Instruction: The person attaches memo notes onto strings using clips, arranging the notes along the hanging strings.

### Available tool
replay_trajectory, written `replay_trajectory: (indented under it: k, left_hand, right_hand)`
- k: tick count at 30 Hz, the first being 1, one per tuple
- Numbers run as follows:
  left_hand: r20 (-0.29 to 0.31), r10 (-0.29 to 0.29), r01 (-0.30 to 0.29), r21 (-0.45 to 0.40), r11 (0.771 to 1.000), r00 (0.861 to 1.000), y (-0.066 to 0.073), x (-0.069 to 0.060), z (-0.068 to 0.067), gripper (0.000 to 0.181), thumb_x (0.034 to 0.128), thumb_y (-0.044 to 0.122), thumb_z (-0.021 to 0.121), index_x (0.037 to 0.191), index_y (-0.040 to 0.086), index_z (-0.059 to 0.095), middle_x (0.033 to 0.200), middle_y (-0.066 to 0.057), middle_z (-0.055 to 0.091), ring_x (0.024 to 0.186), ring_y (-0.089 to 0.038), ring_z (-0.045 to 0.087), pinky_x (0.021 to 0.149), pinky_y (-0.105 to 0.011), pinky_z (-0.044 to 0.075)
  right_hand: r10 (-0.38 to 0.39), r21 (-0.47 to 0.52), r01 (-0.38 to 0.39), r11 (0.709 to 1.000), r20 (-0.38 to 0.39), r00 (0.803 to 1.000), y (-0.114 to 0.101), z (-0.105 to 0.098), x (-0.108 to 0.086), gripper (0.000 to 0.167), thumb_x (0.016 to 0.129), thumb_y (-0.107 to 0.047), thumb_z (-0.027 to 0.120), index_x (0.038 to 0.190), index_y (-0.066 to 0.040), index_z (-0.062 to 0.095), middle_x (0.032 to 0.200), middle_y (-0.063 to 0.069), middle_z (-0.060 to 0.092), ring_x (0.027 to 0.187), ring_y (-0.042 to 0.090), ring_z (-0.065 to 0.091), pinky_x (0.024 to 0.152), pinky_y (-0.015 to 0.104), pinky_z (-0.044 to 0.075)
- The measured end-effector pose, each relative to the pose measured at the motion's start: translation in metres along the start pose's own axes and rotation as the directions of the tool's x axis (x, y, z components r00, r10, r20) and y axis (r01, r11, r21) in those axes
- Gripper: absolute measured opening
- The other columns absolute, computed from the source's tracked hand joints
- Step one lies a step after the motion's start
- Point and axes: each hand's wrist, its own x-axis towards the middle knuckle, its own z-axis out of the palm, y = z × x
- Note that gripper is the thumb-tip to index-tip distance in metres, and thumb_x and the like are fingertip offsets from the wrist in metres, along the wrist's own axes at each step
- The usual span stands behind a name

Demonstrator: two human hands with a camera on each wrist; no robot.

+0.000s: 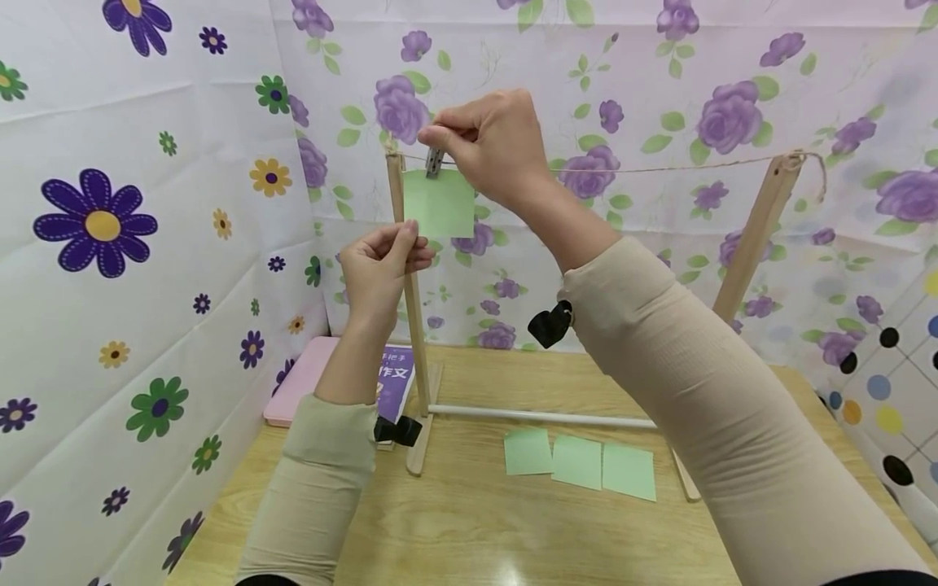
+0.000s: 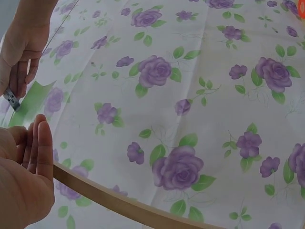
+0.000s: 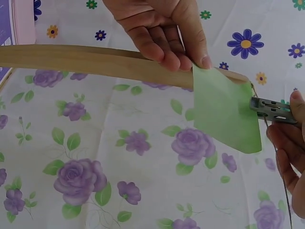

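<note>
A square green sticky note (image 1: 443, 207) hangs at the string (image 1: 681, 168), close to the left wooden post (image 1: 414, 325). My right hand (image 1: 506, 142) pinches a metal clip (image 1: 434, 163) that sits over the note's top edge at the string. In the right wrist view the clip (image 3: 271, 110) has its front end on the edge of the note (image 3: 224, 109). My left hand (image 1: 374, 273) pinches the note's lower left corner between thumb and fingers. The left wrist view shows only part of the note, behind the fingers (image 2: 45, 148).
Three green notes (image 1: 576, 462) lie in a row on the wooden table (image 1: 454, 521). A white rod (image 1: 542, 416) joins the posts low down; the right post (image 1: 755, 240) leans outward. At the left are a purple book (image 1: 396, 382) and a pink case (image 1: 300, 378). Flowered cloth walls surround the table.
</note>
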Motion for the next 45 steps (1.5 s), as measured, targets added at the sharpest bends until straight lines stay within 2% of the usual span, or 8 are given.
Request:
replay_trajectory:
  k: [13, 17, 23, 28, 31, 34, 38, 45]
  left_hand:
    - [-0.002, -0.007, 0.007, 0.003, 1.000, 1.000, 0.001, 0.001, -0.001, 0.023, 0.0955, 0.019, 0.073, 0.099, -0.004, 0.074, 0.082, -0.010, 0.073, 0.068, -0.015, 0.073, 0.069, -0.030, 0.065]
    - [0.002, -0.019, 0.019, 0.004, 1.000, 1.000, 0.003, 0.002, -0.001, 0.023, 0.0954, 0.018, 0.072, 0.100, -0.004, 0.073, 0.081, -0.008, 0.073, 0.069, -0.015, 0.073, 0.069, -0.030, 0.065]
    - [0.007, -0.010, 0.010, 0.006, 1.000, 1.000, 0.001, 0.002, -0.002, 0.025, 0.0953, 0.020, 0.073, 0.101, -0.005, 0.073, 0.081, -0.008, 0.074, 0.069, -0.016, 0.074, 0.069, -0.031, 0.065]
    - [0.001, -0.005, 0.005, -0.003, 1.000, 1.000, -0.001, 0.001, -0.003, 0.024, 0.0950, 0.019, 0.073, 0.100, -0.005, 0.074, 0.082, -0.010, 0.074, 0.068, -0.016, 0.074, 0.068, -0.030, 0.065]
    - [-0.001, 0.000, 0.000, -0.009, 1.000, 1.000, -0.001, 0.000, -0.004, 0.024, 0.0949, 0.018, 0.073, 0.101, -0.005, 0.074, 0.082, -0.011, 0.074, 0.068, -0.016, 0.074, 0.067, -0.030, 0.065]
    - [0.000, 0.007, -0.007, -0.006, 1.000, 1.000, -0.002, -0.001, -0.004, 0.025, 0.0950, 0.018, 0.073, 0.101, -0.006, 0.073, 0.081, -0.009, 0.074, 0.067, -0.015, 0.074, 0.066, -0.029, 0.065]
    - [-0.002, 0.002, -0.002, -0.005, 1.000, 1.000, -0.003, -0.002, -0.005, 0.025, 0.0949, 0.017, 0.074, 0.102, -0.007, 0.073, 0.079, -0.007, 0.074, 0.067, -0.015, 0.074, 0.065, -0.028, 0.064]
    - [0.000, -0.020, 0.020, 0.034, 0.999, 1.000, -0.006, -0.004, -0.009, 0.027, 0.0943, 0.018, 0.074, 0.105, -0.006, 0.073, 0.082, -0.011, 0.074, 0.069, -0.016, 0.074, 0.067, -0.028, 0.064]
  right_hand:
    - [0.099, -0.039, -0.095, 0.995, 0.132, 0.986, 0.002, -0.006, -0.002, 0.027, 0.096, -0.032, 0.071, 0.096, -0.008, 0.082, 0.079, 0.005, 0.075, 0.060, 0.011, 0.059, 0.058, 0.017, 0.046]
    - [0.124, -0.064, -0.114, 0.991, 0.177, 0.976, 0.004, -0.008, -0.001, 0.031, 0.097, -0.034, 0.070, 0.107, -0.006, 0.080, 0.085, 0.005, 0.075, 0.070, 0.012, 0.063, 0.068, 0.018, 0.052]
    - [0.205, -0.138, -0.180, 0.974, 0.192, 0.960, 0.002, -0.013, -0.002, 0.051, 0.096, -0.043, 0.069, 0.134, -0.008, 0.066, 0.118, 0.005, 0.074, 0.103, 0.016, 0.069, 0.093, 0.026, 0.056]
    - [-0.022, -0.163, 0.016, 0.986, -0.031, 0.999, 0.003, -0.012, -0.011, 0.048, 0.095, -0.043, 0.072, 0.124, -0.005, 0.071, 0.114, 0.007, 0.073, 0.100, 0.022, 0.067, 0.081, 0.029, 0.056]
    - [-0.239, -0.154, 0.213, 0.965, -0.181, 0.954, 0.005, -0.010, -0.019, 0.035, 0.094, -0.033, 0.075, 0.107, 0.000, 0.075, 0.098, 0.011, 0.074, 0.083, 0.026, 0.066, 0.064, 0.031, 0.053]
    - [-0.365, -0.144, 0.338, 0.930, -0.252, 0.896, 0.005, -0.009, -0.027, 0.026, 0.093, -0.023, 0.076, 0.097, 0.002, 0.076, 0.087, 0.012, 0.074, 0.070, 0.025, 0.063, 0.054, 0.030, 0.048]
    - [-0.395, -0.087, 0.387, 0.918, -0.280, 0.875, 0.006, -0.011, -0.040, 0.017, 0.090, -0.013, 0.076, 0.094, 0.004, 0.076, 0.081, 0.013, 0.074, 0.064, 0.023, 0.061, 0.049, 0.030, 0.049]
    - [-0.319, 0.054, 0.353, 0.934, -0.315, 0.894, 0.017, -0.015, -0.072, 0.019, 0.091, -0.013, 0.067, 0.090, 0.004, 0.075, 0.075, 0.012, 0.072, 0.064, 0.020, 0.064, 0.048, 0.033, 0.054]
